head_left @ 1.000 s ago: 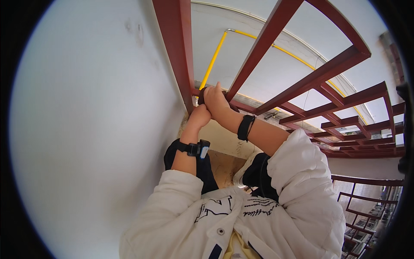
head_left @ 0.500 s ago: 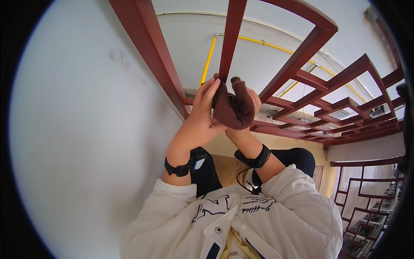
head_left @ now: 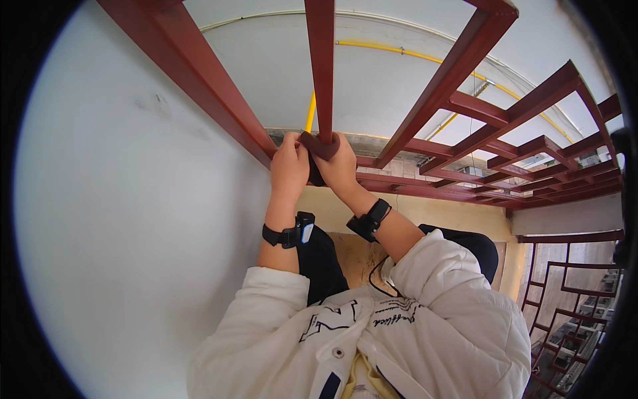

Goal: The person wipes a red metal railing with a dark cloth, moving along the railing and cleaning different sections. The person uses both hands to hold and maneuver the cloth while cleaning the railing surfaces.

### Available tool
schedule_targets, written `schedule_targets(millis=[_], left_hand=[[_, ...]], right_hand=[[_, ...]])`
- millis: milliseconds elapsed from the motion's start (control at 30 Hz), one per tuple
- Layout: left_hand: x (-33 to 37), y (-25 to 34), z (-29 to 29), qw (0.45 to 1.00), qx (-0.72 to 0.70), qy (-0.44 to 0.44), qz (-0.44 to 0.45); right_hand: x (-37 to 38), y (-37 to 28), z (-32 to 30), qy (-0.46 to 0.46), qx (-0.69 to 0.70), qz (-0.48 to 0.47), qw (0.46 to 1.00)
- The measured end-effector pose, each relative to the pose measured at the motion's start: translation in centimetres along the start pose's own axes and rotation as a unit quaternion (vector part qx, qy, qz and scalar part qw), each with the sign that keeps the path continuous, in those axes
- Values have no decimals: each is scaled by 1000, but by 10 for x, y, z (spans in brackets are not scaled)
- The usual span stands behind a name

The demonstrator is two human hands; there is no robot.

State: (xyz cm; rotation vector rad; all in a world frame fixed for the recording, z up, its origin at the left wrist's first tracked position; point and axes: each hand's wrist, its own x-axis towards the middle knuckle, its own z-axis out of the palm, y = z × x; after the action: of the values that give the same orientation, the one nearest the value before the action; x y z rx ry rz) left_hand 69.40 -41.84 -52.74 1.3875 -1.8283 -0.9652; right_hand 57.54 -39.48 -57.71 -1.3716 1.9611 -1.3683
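A dark brown cloth is looped round the lower part of an upright dark red metal bar. My left hand is closed on the cloth on the left side of the bar, its fingertips near the bar. From the right, my right hand grips the cloth at the same height, fingers curled and partly hidden behind it. Both hands are close together, with dark folds of the cloth showing between them. Whether my fingers also touch the bar itself, I cannot tell.
A thick red post slants down along the pale wall at left. Red lattice bars spread out to the right. Beyond the railing, a yellow pipe runs along another wall. My bent legs are below my forearms.
Both hands and the cloth have moved slightly left and closer together. The cloth, opened in a loose fold before, now wraps tightly round the bar. The view has shifted a little.
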Motion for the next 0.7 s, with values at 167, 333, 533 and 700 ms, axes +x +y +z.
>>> schedule_targets(millis=[167,333,533,700], left_hand=[[5,38,-23,954,-287,-72,56],[19,118,-53,924,-244,-16,294],[23,189,-73,928,-230,73,284],[14,174,-55,957,-111,138,231]], right_hand=[[27,-73,-30,64,75,-84,992],[56,-179,-97,92,1,-296,951],[80,-226,-123,113,136,-329,928],[66,-169,-91,154,133,-245,948]])
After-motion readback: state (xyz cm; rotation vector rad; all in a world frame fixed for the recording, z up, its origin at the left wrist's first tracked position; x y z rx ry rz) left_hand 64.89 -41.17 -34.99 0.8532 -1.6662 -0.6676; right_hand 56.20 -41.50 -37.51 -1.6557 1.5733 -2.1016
